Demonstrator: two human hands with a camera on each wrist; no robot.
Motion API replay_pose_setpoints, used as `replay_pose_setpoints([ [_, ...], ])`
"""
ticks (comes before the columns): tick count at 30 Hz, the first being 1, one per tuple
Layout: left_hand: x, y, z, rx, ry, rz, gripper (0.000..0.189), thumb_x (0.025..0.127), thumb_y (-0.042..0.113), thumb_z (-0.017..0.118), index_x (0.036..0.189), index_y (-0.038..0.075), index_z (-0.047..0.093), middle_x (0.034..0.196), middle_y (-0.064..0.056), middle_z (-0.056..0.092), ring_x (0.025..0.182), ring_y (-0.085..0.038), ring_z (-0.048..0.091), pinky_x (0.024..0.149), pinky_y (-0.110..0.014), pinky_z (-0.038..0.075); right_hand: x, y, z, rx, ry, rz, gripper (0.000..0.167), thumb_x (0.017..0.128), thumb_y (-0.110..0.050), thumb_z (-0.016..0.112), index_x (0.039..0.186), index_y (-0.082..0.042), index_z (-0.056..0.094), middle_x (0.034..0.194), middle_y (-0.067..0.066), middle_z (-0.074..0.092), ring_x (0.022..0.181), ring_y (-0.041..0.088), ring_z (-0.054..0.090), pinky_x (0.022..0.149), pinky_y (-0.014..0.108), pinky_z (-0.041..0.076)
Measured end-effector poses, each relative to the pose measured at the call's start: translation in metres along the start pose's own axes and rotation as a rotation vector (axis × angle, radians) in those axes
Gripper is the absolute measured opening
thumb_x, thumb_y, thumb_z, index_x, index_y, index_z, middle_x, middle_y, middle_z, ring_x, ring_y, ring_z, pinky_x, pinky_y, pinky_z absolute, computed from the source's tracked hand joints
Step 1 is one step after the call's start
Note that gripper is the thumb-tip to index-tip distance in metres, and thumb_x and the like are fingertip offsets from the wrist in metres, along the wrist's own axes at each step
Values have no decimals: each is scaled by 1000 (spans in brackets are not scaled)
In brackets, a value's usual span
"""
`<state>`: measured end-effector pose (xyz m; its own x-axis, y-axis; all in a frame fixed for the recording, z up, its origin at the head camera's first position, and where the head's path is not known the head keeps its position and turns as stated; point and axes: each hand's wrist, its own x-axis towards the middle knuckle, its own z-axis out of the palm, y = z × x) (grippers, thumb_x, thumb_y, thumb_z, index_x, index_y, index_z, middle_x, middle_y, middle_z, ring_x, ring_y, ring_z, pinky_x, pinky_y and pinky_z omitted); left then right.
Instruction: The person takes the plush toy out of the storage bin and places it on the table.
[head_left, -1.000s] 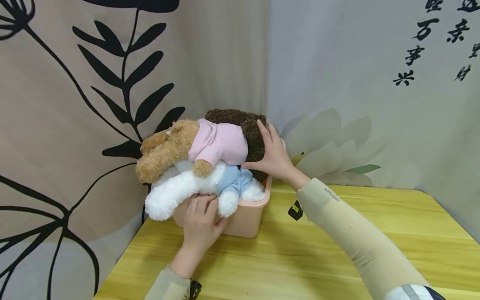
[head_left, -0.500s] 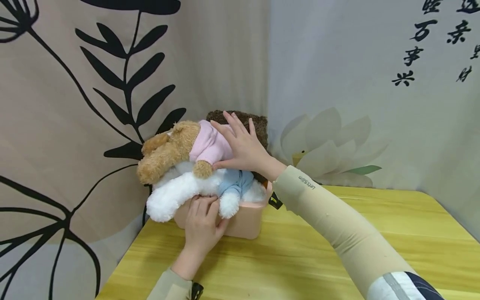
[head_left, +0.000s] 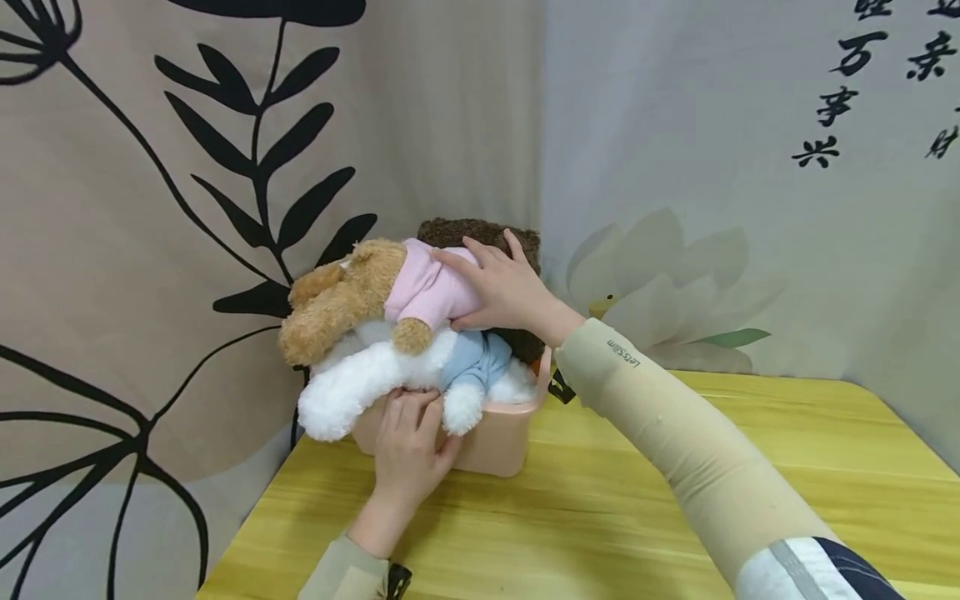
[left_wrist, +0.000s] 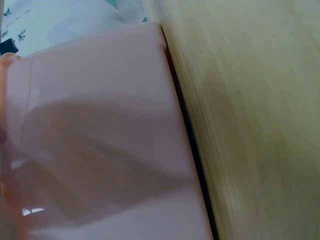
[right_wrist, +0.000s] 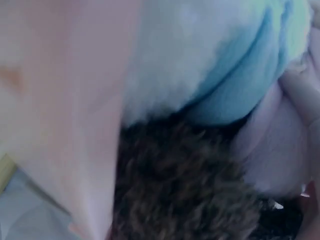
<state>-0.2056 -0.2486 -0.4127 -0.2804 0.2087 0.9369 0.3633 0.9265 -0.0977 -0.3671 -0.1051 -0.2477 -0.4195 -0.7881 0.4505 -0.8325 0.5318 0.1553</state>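
Observation:
A light-pink plastic bin [head_left: 495,446] is heaped with plush toys. On top lies a tan plush toy [head_left: 341,300] in a pink top, its legs over the left side. Under it is a white plush toy [head_left: 337,400] in a blue top, and a dark-brown curly plush [head_left: 472,231] is behind. My left hand [head_left: 411,450] holds the bin's front rim, fingers hooked over it below the white toy. My right hand [head_left: 513,287] rests on the pink top with fingers spread, thumb low at its edge. In the right wrist view, brown curly fur [right_wrist: 185,185] fills the bin's corner.
The bin stands at the back left of a yellow wood-grain table [head_left: 675,483]. Close behind it hangs a curtain [head_left: 450,108] printed with black leaves. Another pale curtain [head_left: 675,125], with a flower and characters, borders the table's back right.
My right hand has come left from the brown plush to above the tan toy, then down onto its pink top. My left hand has stayed at the rim.

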Motion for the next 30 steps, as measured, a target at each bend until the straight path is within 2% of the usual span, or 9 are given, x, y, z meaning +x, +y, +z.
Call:
replay_pose_setpoints([
  [6, 2, -1, 1, -7, 5, 3, 35, 72, 23, 62, 97, -1, 58, 101, -17, 58, 88, -38, 55, 85, -53, 45, 1, 3, -1, 12, 7, 17, 107, 67, -62, 76, 154, -39, 18, 145, 11, 40, 125, 31, 47, 109, 65, -7],
  [10, 2, -1, 2, -1, 0, -1, 35, 72, 23, 62, 97, -1, 58, 101, -18, 58, 88, -38, 54, 85, -52, 44, 2, -1, -1, 19, 102, 8, 98, 70, -51, 78, 151, -38, 27, 135, 9, 46, 119, 29, 49, 104, 72, -5],
  [13, 0, 0, 2, 5, -6, -4, 34, 73, 24, 61, 97, -1, 58, 101, -18, 58, 88, -38, 55, 86, -52, 44, 1, -3, -7, 0, 198, -21, 91, 71, -53, 77, 149, -36, 34, 135, 9, 47, 120, 29, 47, 105, 73, -2],
  [15, -1, 1, 2, 8, -4, -1, 34, 74, 24, 61, 96, -1, 58, 101, -18, 59, 88, -38, 55, 86, -52, 44, 0, -5, -17, 3, 265, -43, 88, 71, -53, 77, 147, -33, 38, 136, 11, 46, 123, 30, 46, 106, 71, 2],
  [17, -2, 2, 2, 6, -3, 0, 33, 75, 24, 60, 96, -1, 58, 102, -18, 59, 88, -38, 55, 87, -52, 44, -1, -6, -28, 39, 341, -72, 84, 71, -50, 78, 144, -29, 43, 136, 14, 47, 124, 32, 45, 109, 65, 14],
  [20, -1, 1, 3, 4, 0, -2, 33, 76, 24, 60, 96, -2, 58, 102, -19, 58, 89, -38, 54, 88, -52, 43, -3, -5, -47, 127, 445, -102, 79, 71, -40, 79, 141, -23, 48, 134, 18, 47, 124, 34, 44, 104, 55, 32],
  [22, -1, 1, 4, 0, 4, -3, 33, 76, 23, 61, 97, -3, 58, 102, -19, 59, 90, -38, 54, 89, -53, 43, -5, -1, -60, 191, 517, -115, 77, 70, -34, 80, 138, -19, 50, 133, 20, 47, 123, 34, 43, 99, 49, 39],
  [26, -1, 0, 4, 7, 12, -6, 33, 77, 24, 60, 97, -3, 58, 102, -19, 59, 90, -38, 54, 90, -52, 42, -12, 11, -87, 304, 675, -136, 78, 66, -27, 83, 136, -14, 50, 130, 21, 48, 120, 31, 42, 97, 42, 39],
  [30, -1, 0, 5, 4, 27, -5, 29, 82, 25, 57, 92, -2, 57, 102, -19, 60, 90, -38, 54, 90, -52, 41, -24, 32, -118, 380, 812, -189, 73, 67, -17, 79, 133, -4, 51, 125, 22, 52, 116, 27, 45, 99, 35, 36],
])
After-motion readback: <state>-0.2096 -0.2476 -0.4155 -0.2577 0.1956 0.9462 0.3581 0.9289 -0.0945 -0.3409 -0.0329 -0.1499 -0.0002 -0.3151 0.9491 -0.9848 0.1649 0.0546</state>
